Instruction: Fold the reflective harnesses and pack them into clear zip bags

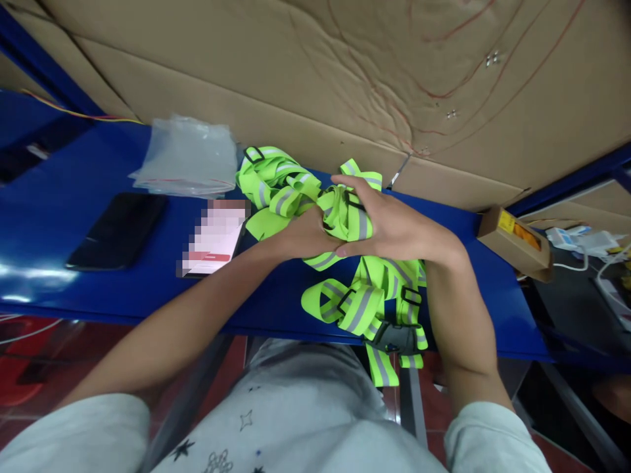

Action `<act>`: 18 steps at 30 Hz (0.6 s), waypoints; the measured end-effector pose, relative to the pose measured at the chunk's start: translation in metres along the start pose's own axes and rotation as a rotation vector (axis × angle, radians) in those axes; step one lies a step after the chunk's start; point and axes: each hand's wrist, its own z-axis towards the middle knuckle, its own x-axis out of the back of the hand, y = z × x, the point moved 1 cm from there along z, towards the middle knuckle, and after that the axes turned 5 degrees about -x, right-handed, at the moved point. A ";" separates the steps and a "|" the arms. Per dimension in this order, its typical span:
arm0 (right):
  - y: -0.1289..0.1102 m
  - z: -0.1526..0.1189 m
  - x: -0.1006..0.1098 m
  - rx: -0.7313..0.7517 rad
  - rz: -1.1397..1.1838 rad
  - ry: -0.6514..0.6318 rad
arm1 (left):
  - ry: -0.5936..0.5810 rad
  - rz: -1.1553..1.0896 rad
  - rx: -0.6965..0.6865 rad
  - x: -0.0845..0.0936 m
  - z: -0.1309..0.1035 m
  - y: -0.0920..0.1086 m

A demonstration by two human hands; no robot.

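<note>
Both hands, the left (315, 231) and the right (394, 223), close their grip around a bundled neon-yellow reflective strap (346, 213) above the middle of the blue surface (276, 289), more straps (362, 299) trailing over its front edge.

phones (118, 230) left of straps (365, 305) on table (276, 295); bags (190, 154) behind phones; box (510, 246) at right, seemingly on table end.

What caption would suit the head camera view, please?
Left hand and right hand hold bundled green straps over a blue table.
</note>
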 end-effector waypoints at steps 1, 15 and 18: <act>0.003 0.002 0.001 0.016 0.021 0.032 | -0.003 0.024 0.022 0.001 0.000 0.003; -0.004 0.001 0.008 0.115 0.044 0.159 | -0.048 -0.023 -0.253 -0.006 0.002 0.004; -0.007 -0.003 0.009 0.028 0.070 0.216 | 0.007 -0.080 -0.332 -0.009 0.004 0.005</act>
